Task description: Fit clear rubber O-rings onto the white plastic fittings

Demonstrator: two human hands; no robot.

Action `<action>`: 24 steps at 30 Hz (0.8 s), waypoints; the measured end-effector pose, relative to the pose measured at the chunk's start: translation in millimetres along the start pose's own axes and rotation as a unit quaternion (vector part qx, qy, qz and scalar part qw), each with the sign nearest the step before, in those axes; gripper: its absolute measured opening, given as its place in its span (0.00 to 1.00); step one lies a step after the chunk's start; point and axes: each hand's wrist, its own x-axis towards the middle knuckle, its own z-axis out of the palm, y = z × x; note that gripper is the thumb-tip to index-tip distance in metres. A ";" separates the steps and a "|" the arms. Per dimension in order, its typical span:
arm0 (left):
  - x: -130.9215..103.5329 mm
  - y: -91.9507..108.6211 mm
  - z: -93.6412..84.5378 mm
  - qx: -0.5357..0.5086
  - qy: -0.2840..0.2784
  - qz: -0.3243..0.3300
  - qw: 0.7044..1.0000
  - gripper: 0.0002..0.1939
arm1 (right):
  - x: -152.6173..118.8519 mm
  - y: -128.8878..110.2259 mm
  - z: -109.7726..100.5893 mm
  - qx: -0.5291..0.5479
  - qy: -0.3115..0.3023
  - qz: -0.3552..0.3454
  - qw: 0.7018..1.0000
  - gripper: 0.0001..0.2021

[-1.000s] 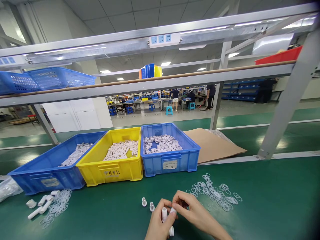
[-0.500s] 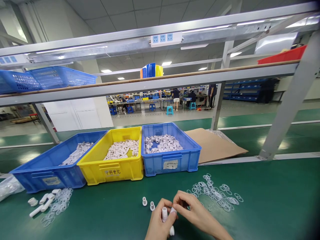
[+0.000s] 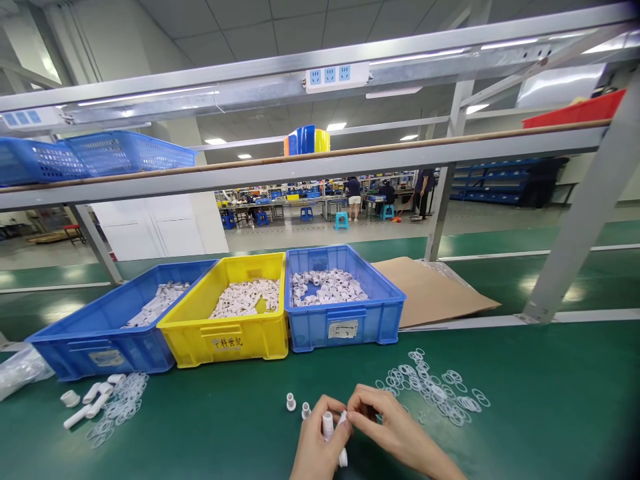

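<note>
My left hand (image 3: 320, 440) is closed around white plastic pipe fittings (image 3: 327, 425), one upright between the fingers and others partly covered by them. Thumb and forefinger of my right hand (image 3: 380, 420) pinch at the end of a white fitting (image 3: 343, 418) that the left fingertips hold; whether a ring sits there is too small to tell. Just left of my hands, two small flanged white fittings (image 3: 291, 402) stand upright on the green tabletop (image 3: 225, 427). Thin clear rings (image 3: 435, 390) lie in a loose pile beyond my right hand.
Along the back stand a blue bin (image 3: 100, 353), a yellow bin (image 3: 225, 343) and another blue bin (image 3: 345, 330), each holding white fittings. More rings (image 3: 120, 403) and elbow-like white pieces (image 3: 93, 400) lie at left. Cardboard (image 3: 435, 293) rests at right. A shelf beam (image 3: 300, 170) crosses above.
Both hands stay together at nearly the same place. The fitting between the fingertips has tilted slightly, and the view has shifted a little.
</note>
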 end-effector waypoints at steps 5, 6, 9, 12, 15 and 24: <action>-0.5 0.2 -1.0 0.007 0.029 -0.008 1.000 0.18 | 0.1 -0.5 -0.6 0.005 0.004 -0.008 1.000 0.11; -0.8 0.7 -1.2 0.009 0.034 -0.007 0.999 0.19 | 0.4 -0.4 -0.7 0.005 0.003 -0.008 1.000 0.12; -1.7 2.2 -1.1 0.009 0.054 0.000 0.999 0.21 | 1.9 -0.1 -1.3 0.001 0.002 -0.005 1.000 0.13; -2.4 3.1 0.0 -0.001 0.069 0.004 0.998 0.23 | 3.3 -0.2 -1.9 -0.003 0.003 -0.005 1.000 0.14; -3.1 4.1 1.1 -0.015 0.074 0.005 0.997 0.23 | 3.4 -1.0 -2.6 -0.001 0.003 -0.004 1.000 0.16; -3.4 5.5 0.8 -0.031 0.058 0.002 0.998 0.24 | 3.1 3.2 -2.6 0.002 0.007 -0.002 1.000 0.15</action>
